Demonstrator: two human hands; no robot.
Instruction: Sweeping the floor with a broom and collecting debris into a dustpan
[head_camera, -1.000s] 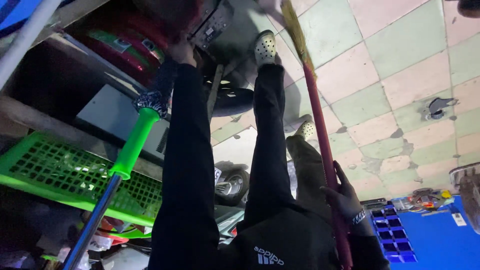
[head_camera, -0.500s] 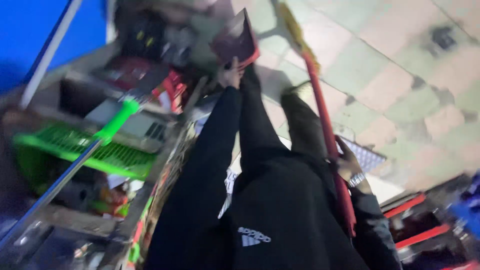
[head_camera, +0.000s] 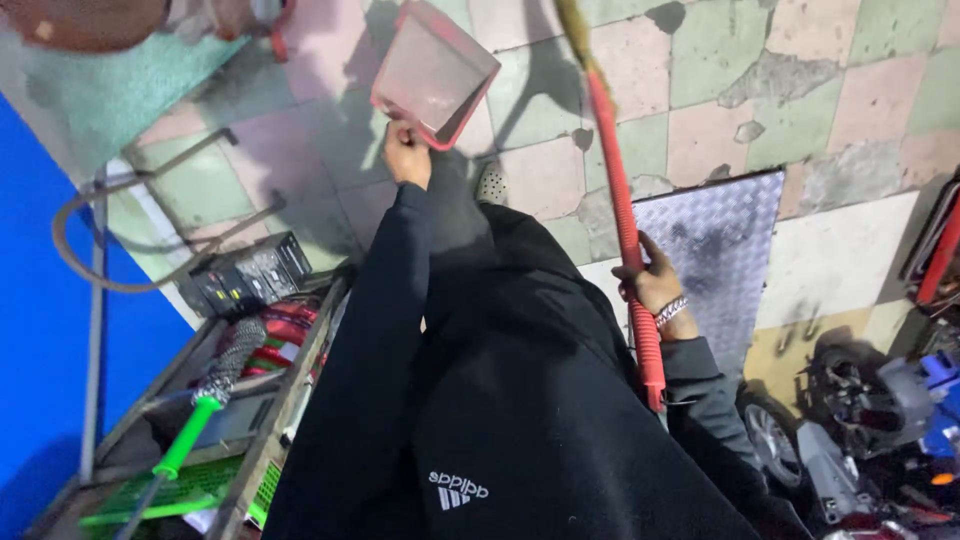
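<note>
My left hand (head_camera: 405, 152) is stretched forward and grips the handle of a red dustpan (head_camera: 435, 72), which hangs tilted above the tiled floor. My right hand (head_camera: 655, 288), with a bracelet on the wrist, is closed around the ribbed red handle of a broom (head_camera: 618, 200). That handle runs upright past my side, and its yellowish bristles (head_camera: 572, 20) reach the top edge of the view. Black sleeves and a black top cover most of the lower middle. One light shoe (head_camera: 490, 183) shows below the dustpan.
A metal rack on the left holds a black box (head_camera: 245, 275), a green-handled tool (head_camera: 195, 440) and a green basket (head_camera: 200, 490). A blue panel (head_camera: 40, 330) is beside it. A chequered metal plate (head_camera: 715, 245) lies on the floor; scooter parts (head_camera: 860, 430) crowd the lower right.
The view has swung from the rack toward the tiled floor. My left hand has carried the red dustpan out over the floor. My right hand keeps hold of the broom handle.
</note>
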